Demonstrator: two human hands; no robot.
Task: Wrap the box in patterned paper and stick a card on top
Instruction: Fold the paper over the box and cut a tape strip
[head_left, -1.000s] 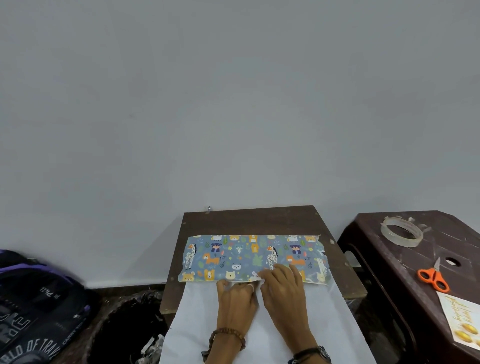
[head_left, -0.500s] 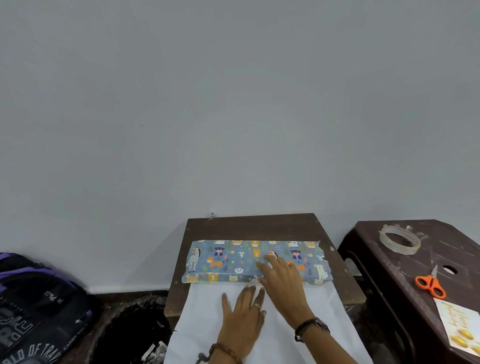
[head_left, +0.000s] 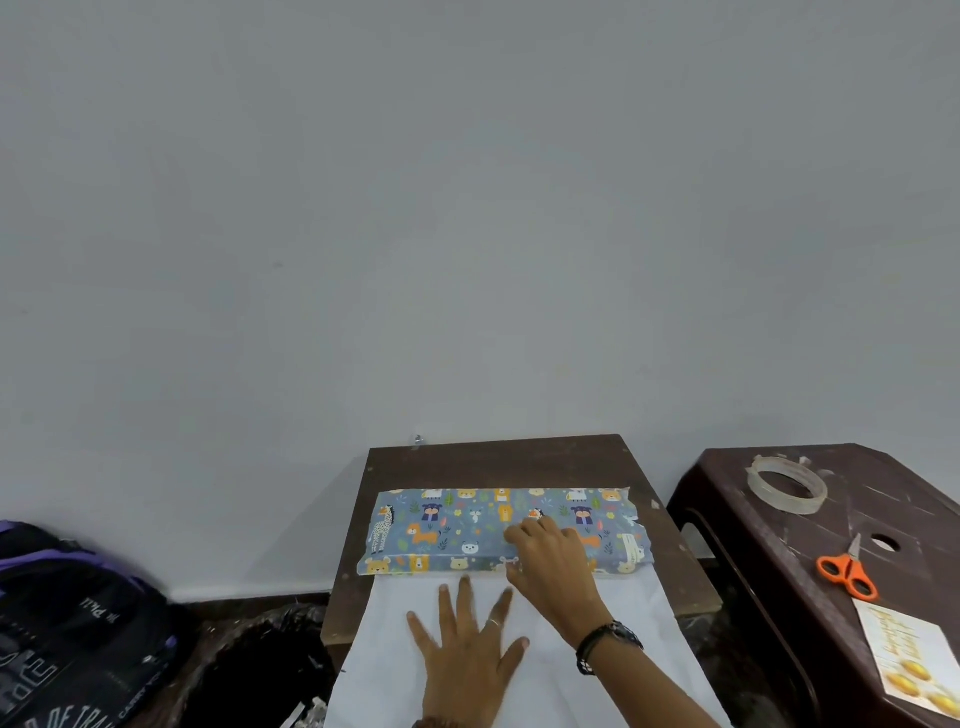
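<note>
We press our right hand (head_left: 553, 558), fingers flat, on the blue animal-patterned paper-covered box (head_left: 498, 530) near the brown wooden table's (head_left: 498, 462) far edge, seemingly creasing the fold; our left hand (head_left: 467, 649) splays released, pinning the paper's white underside (head_left: 623, 639).

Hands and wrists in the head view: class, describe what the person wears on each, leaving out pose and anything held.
The left hand has a thin silver ring on one finger and a brown beaded bracelet at the wrist. The right hand has a dark woven band or watch on its wrist. No sleeves show; both forearms are bare.
</note>
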